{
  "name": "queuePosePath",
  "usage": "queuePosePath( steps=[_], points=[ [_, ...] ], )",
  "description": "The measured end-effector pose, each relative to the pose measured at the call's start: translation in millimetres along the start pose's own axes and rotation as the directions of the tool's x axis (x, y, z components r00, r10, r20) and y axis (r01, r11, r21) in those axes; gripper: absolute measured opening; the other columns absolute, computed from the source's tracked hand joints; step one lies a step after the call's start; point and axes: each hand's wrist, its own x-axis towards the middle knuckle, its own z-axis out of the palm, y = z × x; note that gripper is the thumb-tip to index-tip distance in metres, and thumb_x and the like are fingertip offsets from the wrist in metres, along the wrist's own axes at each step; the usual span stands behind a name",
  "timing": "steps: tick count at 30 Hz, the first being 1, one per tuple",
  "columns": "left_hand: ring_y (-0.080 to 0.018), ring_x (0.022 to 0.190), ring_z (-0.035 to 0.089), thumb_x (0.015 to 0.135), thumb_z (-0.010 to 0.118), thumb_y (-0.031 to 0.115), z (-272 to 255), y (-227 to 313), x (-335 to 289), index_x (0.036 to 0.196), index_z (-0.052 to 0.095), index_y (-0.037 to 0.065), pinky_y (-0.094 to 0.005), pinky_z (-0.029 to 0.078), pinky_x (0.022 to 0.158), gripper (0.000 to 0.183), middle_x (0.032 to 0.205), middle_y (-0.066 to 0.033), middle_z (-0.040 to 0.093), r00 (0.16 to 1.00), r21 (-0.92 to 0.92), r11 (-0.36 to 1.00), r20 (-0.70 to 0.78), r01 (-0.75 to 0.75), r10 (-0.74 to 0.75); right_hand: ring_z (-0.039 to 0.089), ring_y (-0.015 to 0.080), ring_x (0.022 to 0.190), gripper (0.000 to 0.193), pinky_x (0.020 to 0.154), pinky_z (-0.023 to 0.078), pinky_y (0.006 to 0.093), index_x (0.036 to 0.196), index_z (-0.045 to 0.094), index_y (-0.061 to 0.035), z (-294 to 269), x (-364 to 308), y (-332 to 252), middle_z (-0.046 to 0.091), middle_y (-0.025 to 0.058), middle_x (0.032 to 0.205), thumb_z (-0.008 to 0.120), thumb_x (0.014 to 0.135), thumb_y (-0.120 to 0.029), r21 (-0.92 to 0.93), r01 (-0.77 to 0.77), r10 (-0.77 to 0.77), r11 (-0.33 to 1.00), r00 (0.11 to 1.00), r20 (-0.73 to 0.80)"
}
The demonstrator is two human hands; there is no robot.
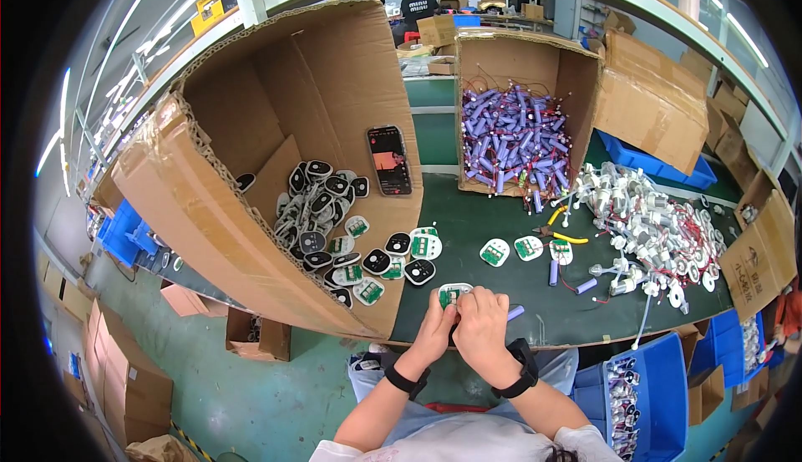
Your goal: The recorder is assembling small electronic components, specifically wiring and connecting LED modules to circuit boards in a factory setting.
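Close to the table's front edge, my left hand [430,331] is closed on a white oval housing with a green circuit board [452,291]. My right hand [483,328] is closed right beside it, fingers bent down at the housing's edge; what they grip is hidden. A purple battery cell [516,312] lies just right of that hand. Farther back are three similar loose housings with boards, one a white oval housing [494,252]. Two purple cells with thin wires, one a standing-looking battery cell [553,273], lie near yellow-handled pliers [561,234].
At left a big cardboard box [251,236] lies open with a pile of black-and-white oval housings [313,211] and a phone [388,159]. Another box [528,53] holds many purple cells. White wired parts [656,220] are heaped at right. Below stands a blue bin [664,387].
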Motion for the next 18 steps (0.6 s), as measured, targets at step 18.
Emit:
queuePosePath(
  steps=[18],
  points=[
    [-0.0118,0.069,0.057,0.099,0.039,0.025,-7,1,3,0.113,0.040,0.002,-0.0210,0.043,0.058,0.027,0.091,-0.0095,0.059,0.967,-0.475,0.842,0.117,0.255,-0.227,0.055,0.0214,0.071,0.024,0.064,0.036,0.0347,0.088,0.055,-0.0082,-33,-5,20,0.054,0.0031,0.072,0.072,0.071,-0.011,0.161,-0.296,0.272,0.941,0.949,0.158]
  ],
)
